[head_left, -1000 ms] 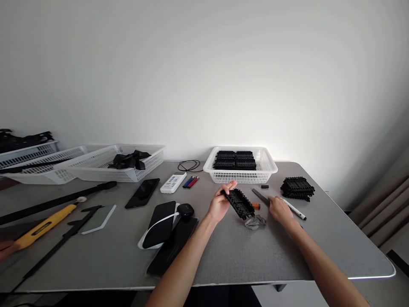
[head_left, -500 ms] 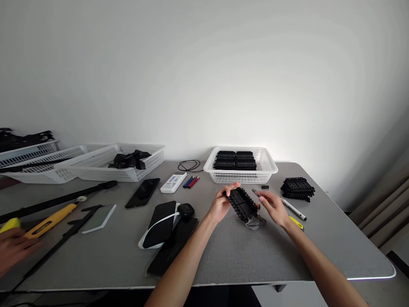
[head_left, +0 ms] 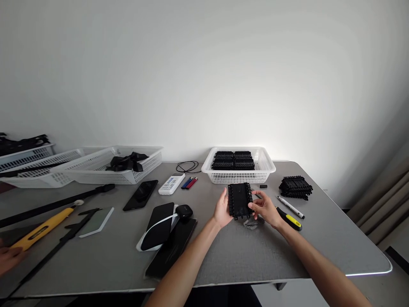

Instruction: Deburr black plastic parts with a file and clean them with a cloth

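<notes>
A black rectangular plastic piece with toothed side edges (head_left: pixel 240 200) is held up above the table, its flat face turned toward me. My left hand (head_left: pixel 223 209) grips its left edge. At the right edge, the fingers of my right hand (head_left: pixel 264 209) are closed on the same piece. Beneath my right hand and wrist lies a knife with a black and yellow handle (head_left: pixel 290 220), its middle hidden. A crumpled grey scrap (head_left: pixel 251 224) rests on the table just below the piece.
Similar black pieces fill part of a white basket (head_left: pixel 239 175); more are stacked at right (head_left: pixel 295 187). A marker (head_left: pixel 290 207) and its dark cap (head_left: pixel 263 186) lie nearby. Leftward are lighters (head_left: pixel 189 183), phones (head_left: pixel 140 195) and another person's hand (head_left: pixel 9 258) at a yellow tool (head_left: pixel 43 228).
The black piece has turned from slanted to upright, with its flat face now toward me. My right hand has moved left onto its edge. More of the knife's handle shows on the table.
</notes>
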Demonstrator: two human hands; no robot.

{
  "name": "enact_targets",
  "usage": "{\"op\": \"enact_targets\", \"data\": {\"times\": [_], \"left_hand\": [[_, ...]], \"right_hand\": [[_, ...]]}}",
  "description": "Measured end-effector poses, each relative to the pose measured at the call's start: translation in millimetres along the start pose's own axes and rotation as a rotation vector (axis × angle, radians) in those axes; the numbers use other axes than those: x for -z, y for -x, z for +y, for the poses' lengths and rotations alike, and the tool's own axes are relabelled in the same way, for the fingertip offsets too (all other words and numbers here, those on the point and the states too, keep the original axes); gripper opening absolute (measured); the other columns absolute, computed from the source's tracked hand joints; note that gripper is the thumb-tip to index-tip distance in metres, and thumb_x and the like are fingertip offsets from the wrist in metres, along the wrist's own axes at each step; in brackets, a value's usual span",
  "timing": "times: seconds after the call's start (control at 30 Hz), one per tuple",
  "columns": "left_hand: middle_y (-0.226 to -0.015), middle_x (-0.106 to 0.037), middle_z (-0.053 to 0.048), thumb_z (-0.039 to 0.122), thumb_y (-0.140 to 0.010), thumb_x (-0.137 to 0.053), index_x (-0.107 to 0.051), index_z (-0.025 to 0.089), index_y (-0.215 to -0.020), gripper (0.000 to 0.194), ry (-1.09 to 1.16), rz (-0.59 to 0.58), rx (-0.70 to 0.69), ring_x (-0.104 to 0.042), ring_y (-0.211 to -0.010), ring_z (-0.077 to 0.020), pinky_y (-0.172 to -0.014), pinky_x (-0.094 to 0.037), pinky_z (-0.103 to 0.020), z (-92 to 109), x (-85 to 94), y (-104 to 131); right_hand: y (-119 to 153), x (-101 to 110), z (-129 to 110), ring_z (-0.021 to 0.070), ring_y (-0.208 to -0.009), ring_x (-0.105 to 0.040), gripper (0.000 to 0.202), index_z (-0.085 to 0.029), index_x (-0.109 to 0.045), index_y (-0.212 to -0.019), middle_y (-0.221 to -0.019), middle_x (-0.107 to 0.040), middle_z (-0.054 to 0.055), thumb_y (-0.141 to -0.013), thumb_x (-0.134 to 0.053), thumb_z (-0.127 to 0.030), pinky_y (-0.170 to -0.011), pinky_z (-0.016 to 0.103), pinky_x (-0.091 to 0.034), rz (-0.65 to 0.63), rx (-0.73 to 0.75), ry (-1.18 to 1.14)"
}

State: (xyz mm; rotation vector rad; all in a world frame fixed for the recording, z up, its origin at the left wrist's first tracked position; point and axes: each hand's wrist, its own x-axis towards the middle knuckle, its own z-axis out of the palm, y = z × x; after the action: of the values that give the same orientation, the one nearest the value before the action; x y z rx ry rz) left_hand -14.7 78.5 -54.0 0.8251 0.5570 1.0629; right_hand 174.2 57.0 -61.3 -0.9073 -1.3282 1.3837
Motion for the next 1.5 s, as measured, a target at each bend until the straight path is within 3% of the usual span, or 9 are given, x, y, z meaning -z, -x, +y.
{"op": "enact_targets", "data": {"times": [0.13,0.27,0.37,0.47,0.57,0.8,0.97,1.2,1.5], "left_hand": [[-0.126,-0.067,-0.007,0.073,-0.086,-0.038,-0.034,0.038,-0.148,0.072,0.098,-0.043,0.025,-0.066,-0.106,-0.0286,-0.094,-0.049,-0.049,0.3,-6.3,3.0],[-0.132,-0.063,-0.007,0.063,-0.091,-0.043,-0.030,0.040,-0.150,0.065,0.208,-0.068,0.036,-0.067,-0.106,-0.0254,-0.096,-0.050,-0.045,5.8,-5.1,5.0],[-0.128,-0.065,-0.009,0.063,-0.091,-0.042,-0.034,0.036,-0.149,0.065,0.274,-0.026,-0.024,-0.068,-0.104,-0.0252,-0.094,-0.051,-0.044,12.5,-2.2,5.2],[-0.125,-0.067,-0.009,0.064,-0.090,-0.042,-0.036,0.034,-0.148,0.066,0.323,0.013,-0.067,-0.068,-0.102,-0.0260,-0.093,-0.052,-0.047,17.9,0.1,4.5],[-0.123,-0.069,-0.007,0.061,-0.092,-0.042,-0.044,0.031,-0.145,0.061,0.341,0.063,-0.086,-0.068,-0.102,-0.0235,-0.094,-0.052,-0.043,18.9,1.4,3.5],[-0.125,-0.068,-0.007,0.061,-0.092,-0.043,-0.047,0.028,-0.143,0.060,0.333,0.083,-0.055,-0.067,-0.107,-0.0226,-0.097,-0.051,-0.039,16.8,1.9,2.8],[-0.126,-0.068,-0.008,0.062,-0.091,-0.044,-0.047,0.027,-0.143,0.062,0.329,0.097,-0.047,-0.066,-0.110,-0.0239,-0.097,-0.051,-0.039,18.8,1.7,3.0],[-0.126,-0.067,-0.010,0.063,-0.090,-0.044,-0.044,0.026,-0.145,0.066,0.248,0.088,0.006,-0.066,-0.110,-0.0258,-0.094,-0.052,-0.040,15.0,-0.6,2.2],[-0.128,-0.065,-0.012,0.064,-0.090,-0.042,-0.040,0.028,-0.147,0.068,0.161,-0.063,0.131,-0.066,-0.108,-0.0255,-0.094,-0.051,-0.039,-4.3,-17.6,5.7]], "right_hand": [[1.3,-4.2,3.0,0.0143,-0.053,-0.059,0.061,-0.022,-0.044,-0.108,-0.067,-0.062,-0.004,-0.069,-0.078,-0.056,-0.045,0.025,-0.048,0.004,-0.006,0.087],[7.3,0.7,-9.8,0.0168,-0.062,-0.062,0.046,-0.021,-0.054,-0.102,-0.072,-0.064,0.000,-0.079,-0.068,-0.058,-0.053,0.027,-0.048,-0.021,0.099,0.394],[13.0,9.9,-23.2,0.0178,-0.075,-0.063,0.033,-0.020,-0.065,-0.088,-0.085,-0.067,0.004,-0.080,-0.071,-0.052,-0.064,0.028,-0.046,-0.182,0.243,0.786],[15.4,17.6,-27.8,0.0181,-0.083,-0.063,0.025,-0.022,-0.071,-0.088,-0.099,-0.067,0.004,-0.074,-0.079,-0.040,-0.070,0.028,-0.045,-0.377,0.269,0.995],[13.7,19.4,-22.3,0.0179,-0.086,-0.063,0.023,-0.022,-0.073,-0.095,-0.098,-0.069,0.003,-0.073,-0.077,-0.025,-0.075,0.027,-0.045,-0.486,0.264,1.015],[10.1,12.0,-9.4,0.0187,-0.087,-0.064,0.026,-0.018,-0.074,-0.099,-0.094,-0.071,0.006,-0.076,-0.063,-0.013,-0.081,0.028,-0.047,-0.447,0.346,0.945],[10.0,9.4,-4.4,0.0154,-0.070,-0.061,0.019,-0.017,-0.075,-0.083,-0.079,-0.071,0.003,-0.077,-0.058,-0.012,-0.064,0.024,-0.045,-0.320,0.248,0.807],[0.1,17.5,4.5,0.0195,-0.066,-0.064,0.030,-0.016,-0.072,-0.086,-0.073,-0.070,0.005,-0.083,-0.059,-0.043,-0.061,0.029,-0.048,0.138,0.119,0.457],[0.6,18.8,-3.0,0.0228,-0.081,-0.067,0.037,-0.018,-0.055,-0.099,-0.093,-0.072,0.012,-0.091,-0.049,-0.054,-0.070,0.033,-0.050,0.341,0.186,0.470]]}}
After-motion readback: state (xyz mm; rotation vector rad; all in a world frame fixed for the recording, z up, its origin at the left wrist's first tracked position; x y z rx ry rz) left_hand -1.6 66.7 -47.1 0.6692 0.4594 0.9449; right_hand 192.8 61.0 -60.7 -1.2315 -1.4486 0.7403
